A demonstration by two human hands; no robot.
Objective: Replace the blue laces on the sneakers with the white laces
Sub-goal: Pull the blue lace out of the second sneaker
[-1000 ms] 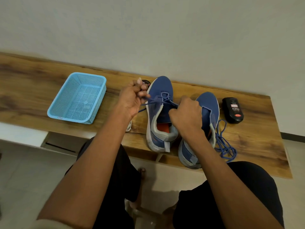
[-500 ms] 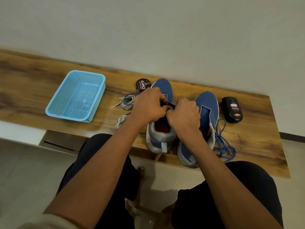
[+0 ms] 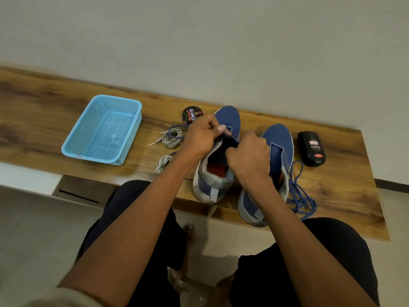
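Note:
Two blue sneakers stand on the wooden bench [image 3: 345, 191]. The left sneaker [image 3: 230, 120] still carries a blue lace near its toe. My left hand [image 3: 202, 135] pinches that lace at the eyelets. My right hand [image 3: 250, 158] grips the tongue and right edge of the same shoe's opening. The right sneaker [image 3: 280, 142] has no lace in it. Its loose blue lace [image 3: 299, 196] lies in a heap to its right. Two bundled white laces [image 3: 172, 137] [image 3: 163, 162] rest left of the shoes; a blue lace end trails over the upper bundle.
A light-blue mesh basket [image 3: 104, 129] sits at the left of the bench. A round polish tin [image 3: 192, 115] stands behind my left hand. A black polish bottle [image 3: 311, 148] lies at the right. The wall runs close behind. My knees are under the bench's front edge.
My left hand came back from the left, where it had pulled the blue lace out sideways, to the eyelets of the left sneaker. My right hand stayed on the shoe.

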